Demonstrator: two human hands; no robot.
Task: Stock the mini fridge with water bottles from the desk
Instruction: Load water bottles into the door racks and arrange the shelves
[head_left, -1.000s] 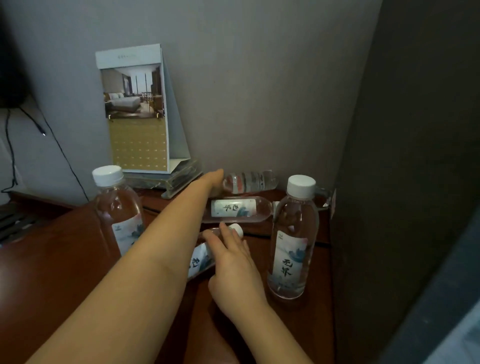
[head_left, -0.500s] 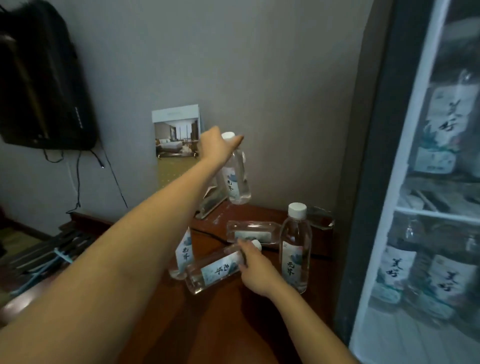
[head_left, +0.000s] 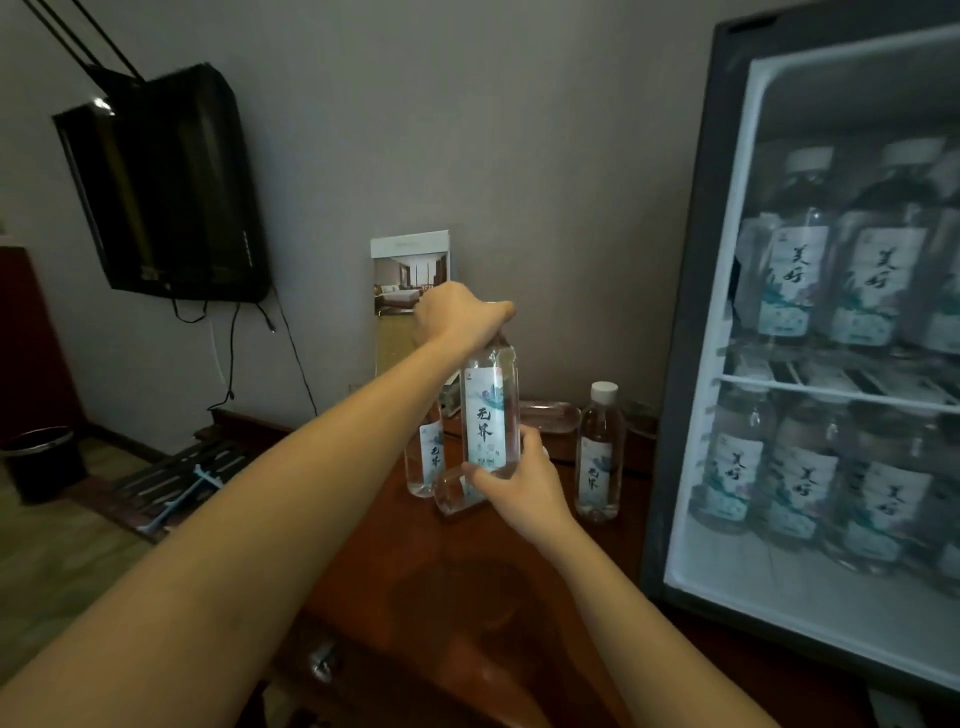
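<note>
The left hand (head_left: 460, 319) reaches out well to the left of the mini fridge (head_left: 685, 389). Its grip is closed from above round the top of the raised bottle (head_left: 491, 415), and the cap is hidden under the fingers. This bottle hangs upright, long axis vertical, label toward the camera, base down.

The base sits right at the thumb of the right hand (head_left: 522, 486); whether the two touch cannot be told. The right hand's grip is curled round the tilted bottle (head_left: 451, 491), low over the desk (head_left: 441, 597). Its clear base points left, away from the fridge. The rest of it is hidden behind the hand, so its long axis seems to run roughly across toward the fridge.

Nearest the fridge stands the capped bottle (head_left: 600, 462), upright on the desk with its white cap up. Behind it, toward the wall, the flat bottle (head_left: 550, 418) lies on its side. Farther left, the half-hidden bottle (head_left: 428, 457) stands upright behind the left forearm.

Inside the fridge, stocked bottles (head_left: 878, 280) stand upright on two levels, though they are blurred. Left of the fridge a brochure stand (head_left: 408, 260) leans at the wall. Farther left still hangs a television (head_left: 166, 187).
</note>
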